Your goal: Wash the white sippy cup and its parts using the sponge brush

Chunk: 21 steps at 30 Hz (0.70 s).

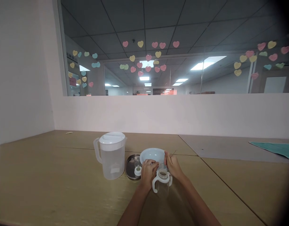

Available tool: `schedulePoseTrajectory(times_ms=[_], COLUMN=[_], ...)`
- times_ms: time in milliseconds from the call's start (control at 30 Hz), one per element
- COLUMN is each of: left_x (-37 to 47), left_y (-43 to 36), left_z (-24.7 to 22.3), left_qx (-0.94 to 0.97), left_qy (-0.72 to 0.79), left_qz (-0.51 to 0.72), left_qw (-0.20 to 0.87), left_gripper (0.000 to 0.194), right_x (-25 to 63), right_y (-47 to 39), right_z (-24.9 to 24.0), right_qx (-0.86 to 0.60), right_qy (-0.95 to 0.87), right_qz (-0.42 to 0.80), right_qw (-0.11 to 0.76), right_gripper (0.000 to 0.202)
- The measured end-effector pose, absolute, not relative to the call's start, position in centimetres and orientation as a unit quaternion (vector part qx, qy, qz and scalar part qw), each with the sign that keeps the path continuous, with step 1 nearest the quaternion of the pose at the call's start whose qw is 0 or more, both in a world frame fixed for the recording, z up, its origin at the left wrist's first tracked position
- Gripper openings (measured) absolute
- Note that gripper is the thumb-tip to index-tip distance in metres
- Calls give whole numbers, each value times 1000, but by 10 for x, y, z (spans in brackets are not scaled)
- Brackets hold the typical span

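Observation:
A clear baby bottle (162, 188) with a white two-handled collar (163, 180) stands uncapped on the table, between my forearms. Behind its mouth my right hand (173, 164) pinches a thin wire-like stick (174, 153), whose lower end runs toward my left hand. My left hand (149, 172) is closed, fingertips together close to that stick; what lies in them is hidden. Just beyond both hands sits a pale blue bowl (152, 152), partly covered by them. Left of my left hand, an oval metal tray (129, 172) holds a white bottle ring with a teat (138, 170) and a clear cap.
A translucent lidded pitcher (113, 160) with its handle to the left stands beside the tray. A teal cloth (276, 149) lies at the far right. Seams cross the wooden table (64, 188). A low wall (158, 114) with a window above closes off the back.

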<state>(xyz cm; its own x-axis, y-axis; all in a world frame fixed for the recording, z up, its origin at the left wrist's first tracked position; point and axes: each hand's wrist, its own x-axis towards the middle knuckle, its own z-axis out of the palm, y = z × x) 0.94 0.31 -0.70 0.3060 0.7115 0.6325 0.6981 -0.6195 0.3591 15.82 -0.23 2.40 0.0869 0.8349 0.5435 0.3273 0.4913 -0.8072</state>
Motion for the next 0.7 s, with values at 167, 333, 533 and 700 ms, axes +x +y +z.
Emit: schedulePoseTrajectory(times_ms=[167, 333, 533, 700], left_x=[11, 9, 8, 8], left_y=[4, 4, 3, 8], left_z=[-8, -8, -6, -9], left_qx=[811, 811, 801, 797], left_qy=[428, 434, 440, 437], left_qz=[398, 392, 404, 414], left_qw=[21, 23, 40, 51], left_gripper=[26, 27, 27, 28], right_x=[155, 154, 162, 166], right_y=[-1, -3, -2, -2], right_z=[22, 24, 30, 32], right_qx=[-455, -415, -385, -403], right_qy=[-651, -689, -617, -565], right_qz=[229, 259, 328, 265], right_qw=[563, 535, 603, 669], right_gripper=[65, 66, 67, 62])
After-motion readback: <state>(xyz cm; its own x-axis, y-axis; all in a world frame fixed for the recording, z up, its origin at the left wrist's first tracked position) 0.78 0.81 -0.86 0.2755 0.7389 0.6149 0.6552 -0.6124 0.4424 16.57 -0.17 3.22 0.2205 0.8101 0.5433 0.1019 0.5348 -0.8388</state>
